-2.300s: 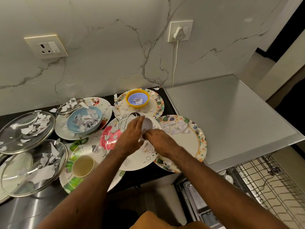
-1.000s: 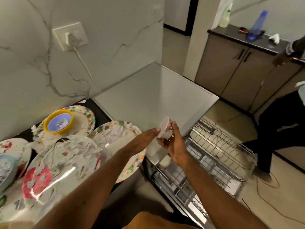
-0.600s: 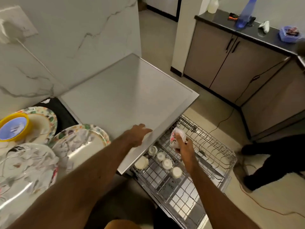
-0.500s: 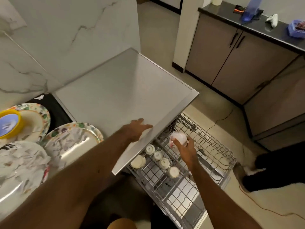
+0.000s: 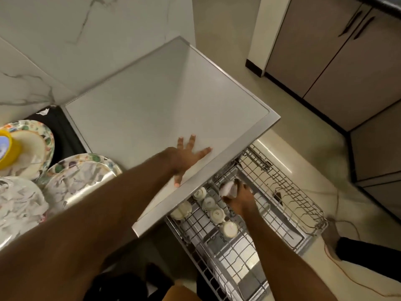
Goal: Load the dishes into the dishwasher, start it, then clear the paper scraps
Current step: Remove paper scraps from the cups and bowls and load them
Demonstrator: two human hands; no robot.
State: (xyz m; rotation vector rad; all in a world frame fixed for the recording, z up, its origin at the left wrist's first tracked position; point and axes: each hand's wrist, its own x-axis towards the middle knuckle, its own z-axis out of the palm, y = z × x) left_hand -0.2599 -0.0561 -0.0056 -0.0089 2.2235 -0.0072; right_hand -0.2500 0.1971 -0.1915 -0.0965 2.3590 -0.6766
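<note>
While the left hand (image 5: 184, 158) lies flat with fingers spread wide on the grey dishwasher top (image 5: 165, 109) near its front edge, the right hand (image 5: 239, 197) reaches down at about 4 o'clock from it, closed around a small white cup (image 5: 227, 189) held over the pulled-out wire rack (image 5: 282, 192). The cup is tipped on its side in the grip, just above the rack's grid; whether it touches the wires cannot be told. At 7 o'clock from the held cup, a short row of upturned white cups (image 5: 209, 203) already stands in the rack, running from under the lip of the dishwasher top toward the camera, with a pale bowl (image 5: 181, 210) at their 9 o'clock, partly hidden beneath the overhang. The rest of the rack, out toward 3 o'clock, holds bare tines. On the dark bench (image 5: 63, 131) at far 9 o'clock, patterned plates (image 5: 86, 172) strewn with torn paper scraps (image 5: 19, 205) overlap one another, and a yellow bowl (image 5: 8, 148) with a blue inside sits on the plate furthest back, cut by the frame edge. Behind them rises a marbled white wall (image 5: 86, 40); across the tiled floor (image 5: 303, 135) at 1 o'clock stand brown cabinet doors (image 5: 336, 57). A thin orange cord (image 5: 347, 276) trails over the floor at 4 o'clock.
</note>
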